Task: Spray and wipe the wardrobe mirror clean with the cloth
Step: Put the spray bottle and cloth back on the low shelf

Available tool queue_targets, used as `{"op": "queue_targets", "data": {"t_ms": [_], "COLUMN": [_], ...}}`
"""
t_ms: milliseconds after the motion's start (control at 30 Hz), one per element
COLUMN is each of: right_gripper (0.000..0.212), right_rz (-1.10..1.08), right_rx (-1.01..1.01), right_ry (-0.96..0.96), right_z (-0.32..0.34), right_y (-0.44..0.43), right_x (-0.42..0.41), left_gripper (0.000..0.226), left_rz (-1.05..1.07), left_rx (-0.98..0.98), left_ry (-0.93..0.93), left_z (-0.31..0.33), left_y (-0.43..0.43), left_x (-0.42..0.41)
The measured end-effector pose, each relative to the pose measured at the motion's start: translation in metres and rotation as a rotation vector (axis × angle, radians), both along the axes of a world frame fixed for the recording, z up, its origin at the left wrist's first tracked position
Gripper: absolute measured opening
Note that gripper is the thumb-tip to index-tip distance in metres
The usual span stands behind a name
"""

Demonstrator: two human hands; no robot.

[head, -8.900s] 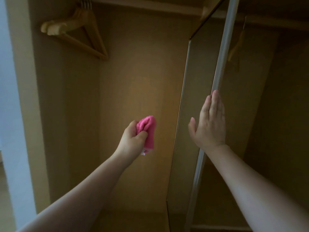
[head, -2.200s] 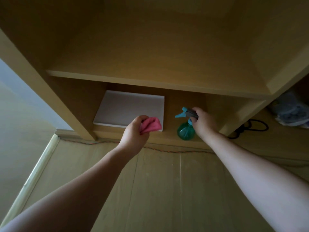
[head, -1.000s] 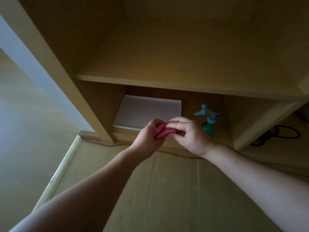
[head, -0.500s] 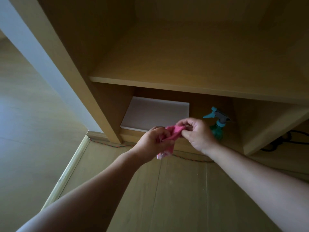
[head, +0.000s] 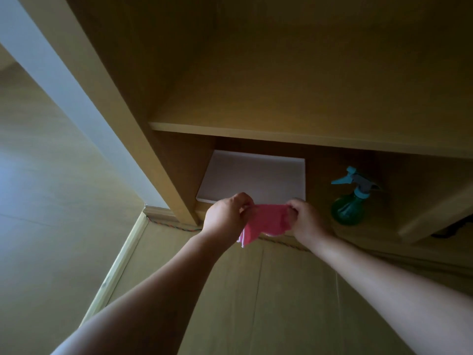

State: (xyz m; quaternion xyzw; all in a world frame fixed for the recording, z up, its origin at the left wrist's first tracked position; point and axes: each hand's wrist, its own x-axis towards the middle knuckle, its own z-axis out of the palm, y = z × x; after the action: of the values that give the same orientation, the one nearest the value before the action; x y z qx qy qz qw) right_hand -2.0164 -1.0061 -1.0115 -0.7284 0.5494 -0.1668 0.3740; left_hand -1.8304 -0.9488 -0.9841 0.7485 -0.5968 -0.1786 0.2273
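Observation:
A pink cloth [head: 266,221] is stretched between my two hands in front of the wardrobe's bottom compartment. My left hand [head: 226,216] pinches its left edge and my right hand [head: 305,220] pinches its right edge; a corner of it hangs down below. A green spray bottle [head: 349,208] with a light blue trigger head stands alone on the bottom shelf, to the right of my right hand. The mirror is out of view.
A flat white box [head: 256,175] lies on the bottom shelf behind my hands. A wooden shelf board [head: 281,135] runs above it. A wardrobe side panel [head: 128,111] stands at left, wooden floor [head: 256,303] below, a dark cable [head: 458,226] at far right.
My right hand let go of the spray bottle, which stays on the shelf, and came to the cloth. Both hands have since pulled the bunched cloth apart into a spread sheet.

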Motion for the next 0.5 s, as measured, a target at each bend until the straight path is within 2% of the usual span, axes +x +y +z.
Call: {"op": "queue_targets", "data": {"t_ms": [67,133,233,267,333,500], "right_gripper": [0.02,0.016,0.005,0.001,0.013,0.026], "right_rz": [-0.022,-0.051,-0.026,-0.009,-0.002,0.039], "right_rx": [0.039,0.047,0.018,0.003,-0.045,-0.164], "right_ry": [-0.001,-0.014,0.024,0.043,0.113,0.249], "right_z": [-0.006,-0.008,-0.009,-0.009,-0.011,-0.021], "right_y": [-0.006,-0.015,-0.032,-0.039,-0.053,-0.082], "right_x": [0.005,0.01,0.013,0.014,0.019,0.041], "left_gripper": [0.01,0.005,0.011,0.012,0.011,0.013], "left_rz": [0.031,0.038,0.089,0.094,0.089,0.114], "left_rx": [-0.022,-0.031,-0.01,-0.007,0.002,-0.007], "left_ry": [0.012,0.151,0.302,0.303,0.285,0.228], "left_z": [-0.004,-0.009,-0.02,-0.025,-0.033,-0.045], "left_y": [-0.008,-0.018,-0.034,-0.04,-0.053,-0.087], "left_x": [0.005,0.011,0.024,0.029,0.039,0.06]}}
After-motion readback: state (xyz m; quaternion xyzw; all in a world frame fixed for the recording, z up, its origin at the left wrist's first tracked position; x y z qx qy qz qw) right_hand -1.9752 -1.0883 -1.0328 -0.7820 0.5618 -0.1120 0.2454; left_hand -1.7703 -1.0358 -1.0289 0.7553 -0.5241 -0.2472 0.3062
